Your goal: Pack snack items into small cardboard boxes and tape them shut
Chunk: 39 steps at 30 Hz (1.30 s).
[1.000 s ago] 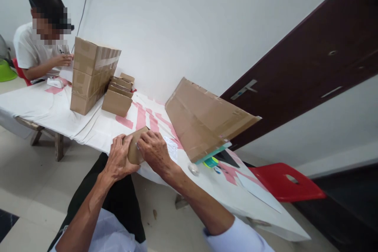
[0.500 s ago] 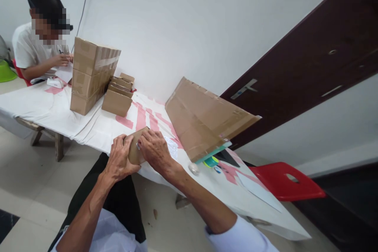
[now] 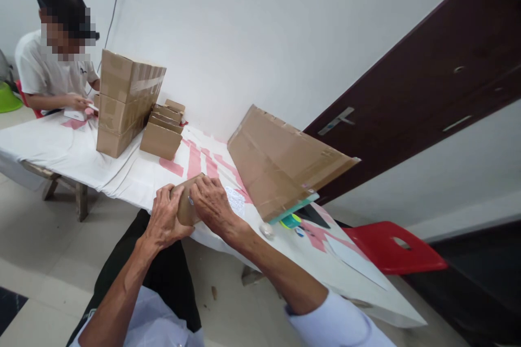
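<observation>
A small brown cardboard box (image 3: pixel 186 210) is held at the table's near edge, above my lap. My left hand (image 3: pixel 166 217) wraps round its left side, thumb along the near face and fingers over the far edge. Curled fingers of my right hand (image 3: pixel 211 200) press against the box's top right part. A small whitish piece (image 3: pixel 191 200) shows at those fingertips, too small to name. Just right of my right hand lies a white printed sheet (image 3: pixel 236 201), partly hidden by it.
Stacked taped cartons (image 3: pixel 118 103) and several open small boxes (image 3: pixel 160 138) stand at the left. A large cardboard panel (image 3: pixel 280 165) leans at the right, near a tape roll (image 3: pixel 290 222). A red chair (image 3: pixel 394 249) stands beyond. A co-worker (image 3: pixel 49 76) sits at the far left.
My hands and the box stay nearly in place. The co-worker's hands have lowered toward the table, and the white paper there has shifted.
</observation>
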Each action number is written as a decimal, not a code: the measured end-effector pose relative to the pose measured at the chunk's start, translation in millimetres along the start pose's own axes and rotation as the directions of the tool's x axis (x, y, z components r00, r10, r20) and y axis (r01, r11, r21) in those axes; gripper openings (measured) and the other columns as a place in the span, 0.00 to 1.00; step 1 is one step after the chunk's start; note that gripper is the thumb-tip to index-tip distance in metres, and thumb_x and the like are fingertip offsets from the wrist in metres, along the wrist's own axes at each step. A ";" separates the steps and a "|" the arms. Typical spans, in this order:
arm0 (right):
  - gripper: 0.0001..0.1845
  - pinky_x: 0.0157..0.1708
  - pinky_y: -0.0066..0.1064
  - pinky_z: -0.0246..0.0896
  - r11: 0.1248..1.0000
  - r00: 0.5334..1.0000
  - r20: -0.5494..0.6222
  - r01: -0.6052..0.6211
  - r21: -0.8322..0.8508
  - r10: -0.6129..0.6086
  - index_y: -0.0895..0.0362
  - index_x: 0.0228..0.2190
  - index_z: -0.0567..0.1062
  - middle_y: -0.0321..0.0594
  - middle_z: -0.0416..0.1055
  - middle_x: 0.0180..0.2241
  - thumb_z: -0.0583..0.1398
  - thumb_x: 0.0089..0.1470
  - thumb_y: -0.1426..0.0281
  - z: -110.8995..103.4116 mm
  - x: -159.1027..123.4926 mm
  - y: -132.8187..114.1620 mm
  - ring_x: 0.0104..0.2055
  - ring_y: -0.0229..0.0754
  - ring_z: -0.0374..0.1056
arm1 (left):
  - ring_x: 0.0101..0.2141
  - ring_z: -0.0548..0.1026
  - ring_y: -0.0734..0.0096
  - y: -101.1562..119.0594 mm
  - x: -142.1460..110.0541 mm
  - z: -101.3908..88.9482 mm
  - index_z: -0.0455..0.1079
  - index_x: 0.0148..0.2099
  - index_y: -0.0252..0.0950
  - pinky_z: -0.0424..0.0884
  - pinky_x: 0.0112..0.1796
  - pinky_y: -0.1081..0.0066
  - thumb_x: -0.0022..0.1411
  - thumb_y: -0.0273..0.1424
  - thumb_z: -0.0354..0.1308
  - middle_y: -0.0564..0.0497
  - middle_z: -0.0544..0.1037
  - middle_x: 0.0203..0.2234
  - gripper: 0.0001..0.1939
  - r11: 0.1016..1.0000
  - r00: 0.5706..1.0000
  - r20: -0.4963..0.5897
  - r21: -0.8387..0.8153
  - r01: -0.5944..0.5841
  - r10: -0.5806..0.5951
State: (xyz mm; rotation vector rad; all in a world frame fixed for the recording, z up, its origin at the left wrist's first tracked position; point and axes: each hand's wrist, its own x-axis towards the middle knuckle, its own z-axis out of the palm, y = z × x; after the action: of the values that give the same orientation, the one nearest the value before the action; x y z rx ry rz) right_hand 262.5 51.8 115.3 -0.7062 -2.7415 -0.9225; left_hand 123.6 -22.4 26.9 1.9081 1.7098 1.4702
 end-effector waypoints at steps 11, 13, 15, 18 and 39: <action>0.09 0.43 0.38 0.52 0.997 0.996 -0.086 -0.010 0.071 0.016 0.58 0.34 0.77 0.46 0.73 0.36 0.59 0.66 0.78 8.6 -8.3 6.1 0.42 0.50 0.62 | 0.61 0.64 0.38 -4.4 -1.2 3.8 0.58 0.70 0.43 0.67 0.60 0.41 0.42 0.32 0.73 0.38 0.62 0.60 0.53 1.000 1.000 -0.028 0.001 -0.013 0.013; 0.07 0.43 0.38 0.52 0.996 0.995 -0.099 -0.002 0.091 0.011 0.57 0.35 0.78 0.46 0.74 0.36 0.61 0.67 0.75 7.1 -8.6 7.8 0.43 0.49 0.63 | 0.61 0.64 0.38 -4.6 -1.0 4.0 0.58 0.70 0.41 0.67 0.60 0.41 0.42 0.31 0.73 0.38 0.62 0.61 0.53 1.000 1.000 -0.023 0.006 -0.014 0.014; 0.07 0.44 0.38 0.52 0.994 0.995 -0.103 0.012 0.111 0.000 0.57 0.34 0.79 0.45 0.75 0.37 0.62 0.66 0.74 6.4 -8.3 8.7 0.43 0.49 0.64 | 0.61 0.64 0.38 -4.8 -0.8 3.9 0.58 0.70 0.40 0.67 0.60 0.41 0.42 0.31 0.73 0.37 0.63 0.61 0.53 1.000 1.000 -0.022 0.012 -0.015 0.015; 0.09 0.43 0.38 0.51 0.991 0.996 -0.088 0.017 0.132 -0.005 0.57 0.34 0.79 0.45 0.75 0.35 0.61 0.67 0.76 7.1 -7.0 8.8 0.43 0.49 0.63 | 0.61 0.64 0.38 -5.4 -0.7 3.8 0.58 0.70 0.41 0.68 0.60 0.41 0.42 0.31 0.73 0.38 0.63 0.61 0.53 1.000 0.999 -0.027 0.010 -0.016 0.016; 0.10 0.43 0.35 0.64 0.737 0.959 -0.187 -0.033 0.675 0.215 0.53 0.33 0.70 0.41 0.72 0.36 0.54 0.68 0.73 -11.8 -19.1 15.6 0.41 0.45 0.67 | 0.59 0.65 0.41 -8.0 -0.8 -2.1 0.59 0.70 0.39 0.68 0.59 0.44 0.42 0.31 0.72 0.38 0.64 0.60 0.52 1.000 1.000 -0.022 0.030 -0.010 0.010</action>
State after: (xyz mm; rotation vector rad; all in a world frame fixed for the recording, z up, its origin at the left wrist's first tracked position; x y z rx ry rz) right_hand 286.9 48.3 127.2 -0.5619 -2.4742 0.0466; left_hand 116.9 -21.4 22.0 1.9247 1.7441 1.4833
